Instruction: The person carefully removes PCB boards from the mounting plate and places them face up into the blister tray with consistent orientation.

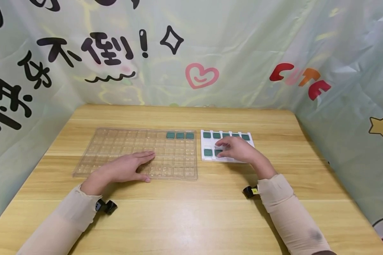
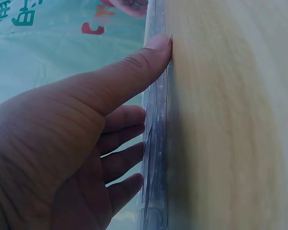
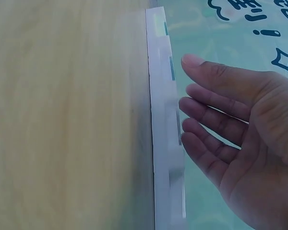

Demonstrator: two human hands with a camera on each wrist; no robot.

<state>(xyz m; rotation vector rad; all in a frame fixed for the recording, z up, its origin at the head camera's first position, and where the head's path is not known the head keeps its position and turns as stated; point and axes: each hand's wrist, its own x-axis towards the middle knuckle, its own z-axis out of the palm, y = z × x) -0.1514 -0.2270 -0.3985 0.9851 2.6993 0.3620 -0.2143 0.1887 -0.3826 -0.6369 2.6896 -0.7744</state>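
Note:
A clear plastic tray (image 1: 175, 163) with rows of small square compartments lies on the left, three green chip-like squares (image 1: 180, 135) in its far right corner. My left hand (image 1: 122, 168) rests on it, fingers spread over the top and the thumb at the front edge, as the left wrist view shows along the tray's side (image 2: 156, 143). On the right, my right hand (image 1: 242, 150) hovers close over a white tray (image 1: 207, 144) holding several green squares (image 1: 208, 152). Its thumb and fingers are apart, nothing visible between them; the hand hides part of that tray.
Both trays lie side by side on a wooden table (image 1: 178, 219), a narrow gap between them. Printed fabric (image 1: 236, 42) hangs behind the table and along both sides. A small black camera (image 1: 106, 206) sits at the left wrist, another (image 1: 249, 192) at the right.

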